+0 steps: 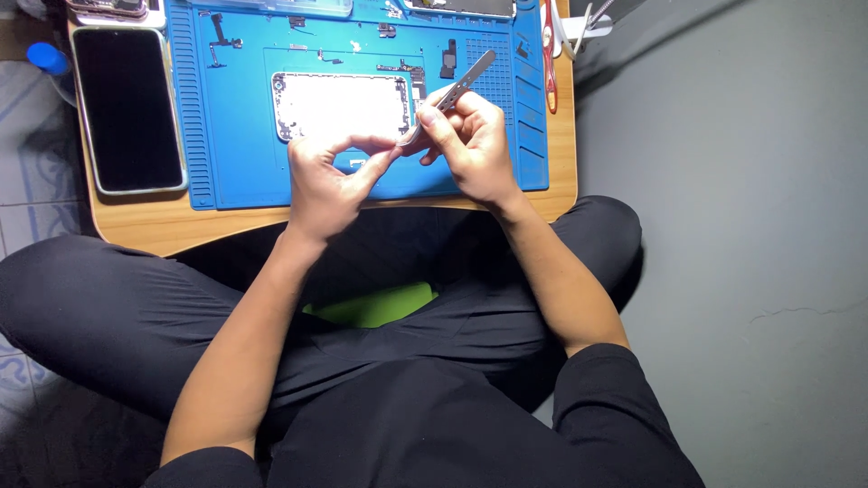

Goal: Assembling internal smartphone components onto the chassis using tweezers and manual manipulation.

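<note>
My right hand point(470, 140) grips metal tweezers point(457, 90), whose tips point down-left toward my left fingertips. My left hand point(330, 181) pinches something very small at the tweezers' tips; I cannot make out what it is. Both hands hover over the near edge of a blue repair mat point(231, 136). Just beyond them on the mat lies an opened phone frame point(339, 104), pale and brightly lit. Small dark parts point(449, 56) and screws are scattered on the mat above the frame.
A phone with a dark screen point(128, 108) lies on the wooden table point(154, 226) left of the mat. Another phone point(113, 9) sits at the top left, red-handled tools point(549, 54) at the mat's right edge. My crossed legs are below the table; grey floor lies right.
</note>
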